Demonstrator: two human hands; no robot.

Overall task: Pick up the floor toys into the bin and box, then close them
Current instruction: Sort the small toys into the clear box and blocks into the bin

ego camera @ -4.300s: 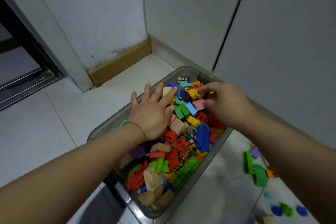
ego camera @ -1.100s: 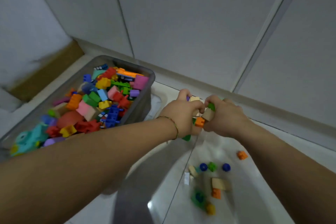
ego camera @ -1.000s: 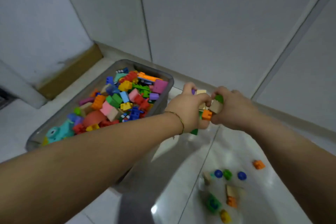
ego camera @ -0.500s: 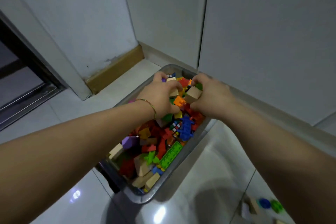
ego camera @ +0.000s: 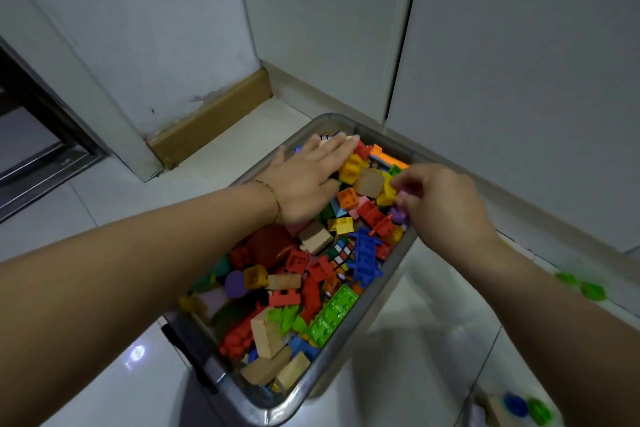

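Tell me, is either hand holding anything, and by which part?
Left hand lies flat on toys, holding nothing. Right hand curls over a purple piece; a grip cannot be told.

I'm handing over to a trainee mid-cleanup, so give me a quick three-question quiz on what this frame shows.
1. True or false: the bin has its lid on.
2. The left hand: A grips the bin's rim, B lies flat on the blocks, C holds a lid.
3. Fill in: the blue and green discs not yet picked up lie on the floor to the bin's ____.
Key: 1 false; 2 B; 3 right.
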